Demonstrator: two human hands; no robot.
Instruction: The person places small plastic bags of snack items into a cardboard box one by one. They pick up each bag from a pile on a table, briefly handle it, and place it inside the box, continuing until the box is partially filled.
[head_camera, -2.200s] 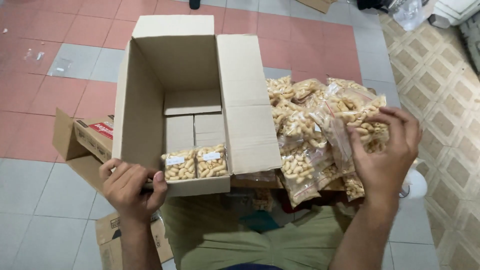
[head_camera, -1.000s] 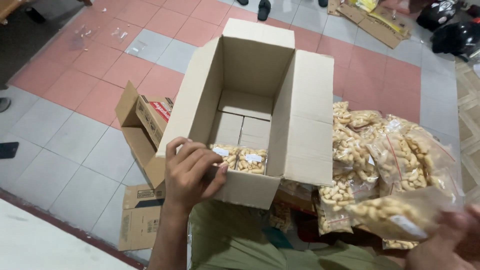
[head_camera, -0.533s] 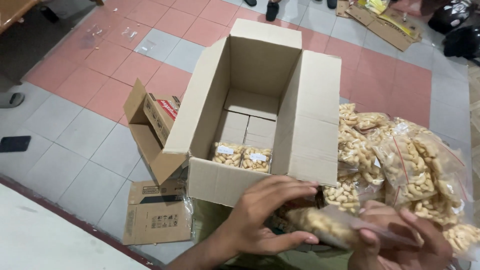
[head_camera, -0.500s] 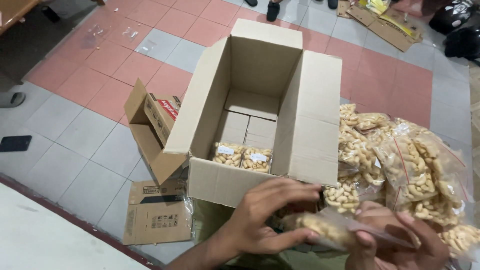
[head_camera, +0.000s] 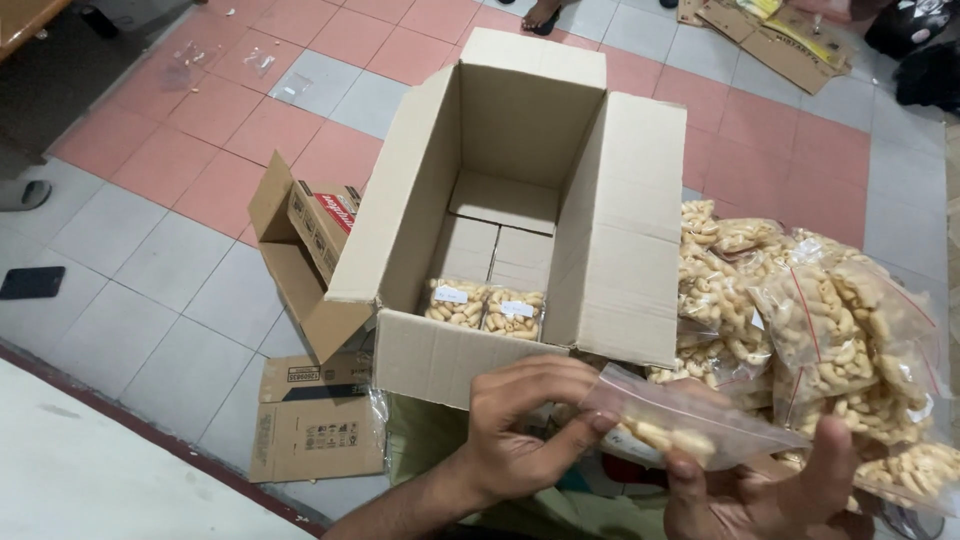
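Both hands hold one clear zip bag of pale cashew-like snacks (head_camera: 690, 420) low in the view, in front of the box. My left hand (head_camera: 525, 425) pinches the bag's left end; my right hand (head_camera: 760, 490) supports it from below on the right. An open cardboard box (head_camera: 620, 230) stands just beyond the hands, with two packed snack bags (head_camera: 485, 307) lying side by side at its near end. A pile of filled snack bags (head_camera: 810, 320) lies to the right of the box.
A smaller open carton (head_camera: 310, 235) and a flattened carton (head_camera: 315, 430) lie left of the big box on the tiled floor. More flat cardboard (head_camera: 770, 40) lies far back right. A dark phone-like object (head_camera: 30, 283) rests at far left.
My left hand left the box's near edge and joined my right hand on the bag. The bag, taken from the pile, now sits higher and flatter between both hands.
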